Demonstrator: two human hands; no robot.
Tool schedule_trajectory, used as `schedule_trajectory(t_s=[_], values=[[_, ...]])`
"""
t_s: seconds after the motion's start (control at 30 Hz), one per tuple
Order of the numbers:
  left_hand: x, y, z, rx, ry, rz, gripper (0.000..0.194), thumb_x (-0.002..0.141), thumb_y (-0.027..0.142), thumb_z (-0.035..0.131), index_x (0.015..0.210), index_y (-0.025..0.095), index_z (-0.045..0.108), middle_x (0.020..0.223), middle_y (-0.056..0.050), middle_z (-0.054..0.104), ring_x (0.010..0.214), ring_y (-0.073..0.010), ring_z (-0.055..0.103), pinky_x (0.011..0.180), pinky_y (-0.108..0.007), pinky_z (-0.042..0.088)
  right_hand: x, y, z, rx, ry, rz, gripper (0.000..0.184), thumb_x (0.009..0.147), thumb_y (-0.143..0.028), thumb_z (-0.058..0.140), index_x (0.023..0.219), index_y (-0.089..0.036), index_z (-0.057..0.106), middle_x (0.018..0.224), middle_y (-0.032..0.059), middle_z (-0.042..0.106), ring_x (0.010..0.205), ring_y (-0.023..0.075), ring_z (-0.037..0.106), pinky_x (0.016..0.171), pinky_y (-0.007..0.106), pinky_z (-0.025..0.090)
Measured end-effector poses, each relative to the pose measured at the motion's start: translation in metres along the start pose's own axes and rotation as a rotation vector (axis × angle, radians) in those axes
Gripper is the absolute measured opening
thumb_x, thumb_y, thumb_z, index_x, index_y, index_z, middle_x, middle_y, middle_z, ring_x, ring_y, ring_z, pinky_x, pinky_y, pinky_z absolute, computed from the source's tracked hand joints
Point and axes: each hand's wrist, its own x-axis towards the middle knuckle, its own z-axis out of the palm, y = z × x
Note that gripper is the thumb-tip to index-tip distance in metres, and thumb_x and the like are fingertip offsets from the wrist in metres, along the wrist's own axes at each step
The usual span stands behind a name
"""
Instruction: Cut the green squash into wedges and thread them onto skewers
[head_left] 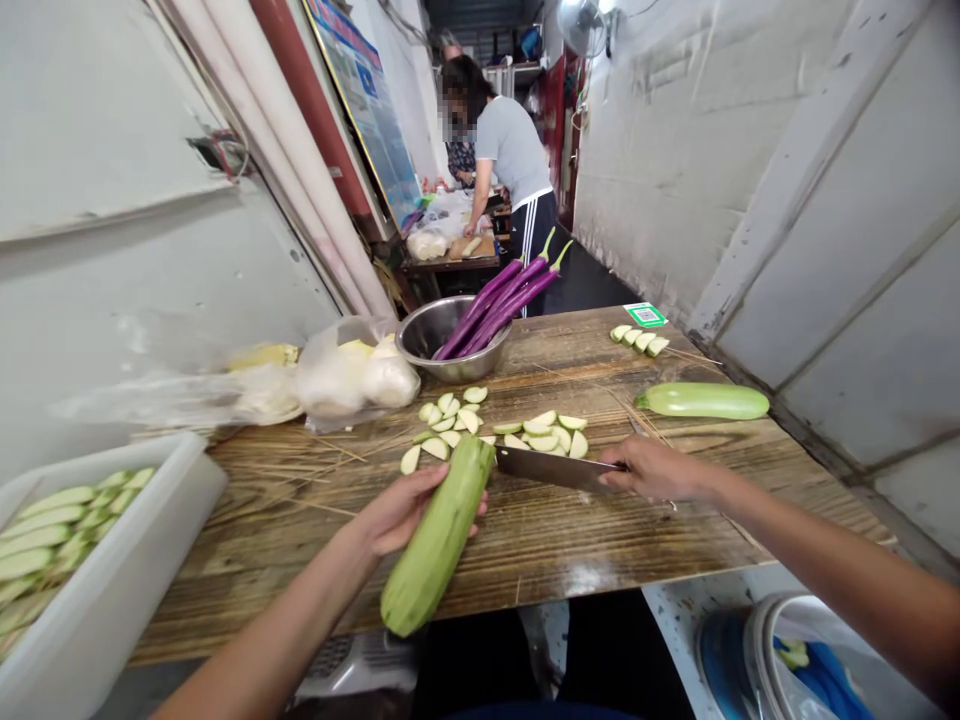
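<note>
A large green zucchini (431, 545) lies tilted in my left hand (401, 508), whose fingers wrap round it from below, above the table's front edge. My right hand (646, 468) grips the handle of a kitchen knife (551, 468). The blade points left, its tip close to the zucchini's upper end. Just beyond the blade, cut zucchini slices (546, 434) lie in a loose heap on the wooden table (570, 545). More pale slices (452, 412) are scattered to the left of that heap. A second, whole zucchini (705, 401) rests to the right, past my right hand.
A steel bowl (450, 368) holds long purple eggplants (504, 305). Beside it sit plastic bags (352, 375). Thin wooden sticks (292, 472) lie about. A white bin (161, 545) with skewered slices stands left, a lined bucket (765, 640) lower right. Another person (517, 150) works farther back.
</note>
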Motion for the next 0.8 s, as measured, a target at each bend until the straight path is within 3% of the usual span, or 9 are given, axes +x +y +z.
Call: schedule_trajectory(t_s=[0.13,0.23,0.37,0.43,0.5,0.57,0.63,0.7,0.8], values=[[0.02,-0.006,0.007,0.177,0.018,-0.079,0.045,0.073,0.038,0.062,0.105,0.008,0.054,0.093,-0.015,0.064,0.084,-0.0239,0.062,0.077,-0.039,0.047,-0.004,0.002,0.001,0.064,0.024,0.057,0.021,0.082,-0.029,0.044,0.068,-0.017,0.054,0.05,-0.0047,0.045,0.048,0.009,0.042,0.049,0.02,0.027],[0.038,-0.018,0.016,0.52,0.081,0.02,0.051,0.061,0.031,0.073,0.104,0.012,0.054,0.094,-0.01,0.064,0.081,-0.0208,0.061,0.075,-0.035,0.047,-0.009,-0.001,0.007,0.083,0.053,0.092,0.021,0.082,-0.028,0.044,0.066,-0.017,0.053,0.048,-0.0053,0.044,0.046,0.0086,0.042,0.048,0.02,0.026],[0.052,-0.035,0.028,1.045,0.229,0.072,0.074,0.055,0.04,0.074,0.119,0.014,0.046,0.079,-0.004,0.064,0.071,-0.02,0.061,0.067,-0.033,0.047,-0.019,-0.009,0.015,0.056,0.1,0.129,0.023,0.084,-0.028,0.043,0.066,-0.017,0.053,0.053,-0.0035,0.048,0.048,0.0086,0.043,0.048,0.02,0.025],[0.049,-0.04,0.034,1.36,0.355,0.194,0.084,0.056,0.046,0.072,0.126,0.016,0.039,0.077,-0.005,0.064,0.071,-0.0229,0.061,0.067,-0.036,0.047,-0.026,-0.015,0.018,0.006,0.134,0.121,0.023,0.085,-0.027,0.042,0.066,-0.017,0.051,0.056,-0.0025,0.05,0.05,0.0089,0.044,0.048,0.02,0.024],[0.042,-0.042,0.041,1.661,0.456,0.424,0.078,0.063,0.05,0.066,0.129,0.018,0.037,0.093,-0.01,0.062,0.086,-0.0273,0.06,0.076,-0.042,0.046,-0.034,-0.023,0.02,-0.056,0.17,0.124,0.022,0.086,-0.026,0.04,0.068,-0.018,0.05,0.057,-0.0018,0.052,0.051,0.0095,0.044,0.049,0.02,0.025],[0.035,-0.043,0.047,1.888,0.366,0.636,0.063,0.076,0.046,0.055,0.13,0.019,0.037,0.115,-0.014,0.054,0.105,-0.0281,0.052,0.087,-0.044,0.042,-0.042,-0.034,0.019,-0.115,0.205,0.136,0.021,0.087,-0.024,0.038,0.07,-0.018,0.049,0.058,-0.001,0.053,0.052,0.0103,0.046,0.05,0.021,0.025],[0.034,-0.045,0.052,2.024,0.144,0.74,0.051,0.084,0.037,0.045,0.131,0.019,0.035,0.128,-0.013,0.045,0.118,-0.025,0.043,0.095,-0.042,0.038,-0.051,-0.046,0.018,-0.171,0.225,0.152,0.019,0.088,-0.023,0.035,0.076,-0.018,0.049,0.059,-0.0002,0.053,0.052,0.011,0.047,0.049,0.022,0.025],[0.038,-0.048,0.053,2.101,0.008,0.759,0.047,0.087,0.031,0.039,0.131,0.016,0.034,0.132,-0.013,0.042,0.123,-0.0228,0.037,0.099,-0.039,0.035,-0.058,-0.057,0.016,-0.236,0.211,0.186,0.017,0.089,-0.022,0.032,0.084,-0.017,0.048,0.057,-0.0001,0.053,0.049,0.0114,0.046,0.048,0.023,0.024],[0.047,-0.053,0.053,2.158,0.006,0.731,0.049,0.088,0.029,0.036,0.134,0.012,0.03,0.136,-0.014,0.038,0.128,-0.0226,0.028,0.103,-0.039,0.031,-0.067,-0.069,0.014,-0.332,0.151,0.253,0.016,0.089,-0.021,0.032,0.09,-0.015,0.047,0.053,0.0005,0.054,0.045,0.012,0.045,0.046,0.024,0.022]])
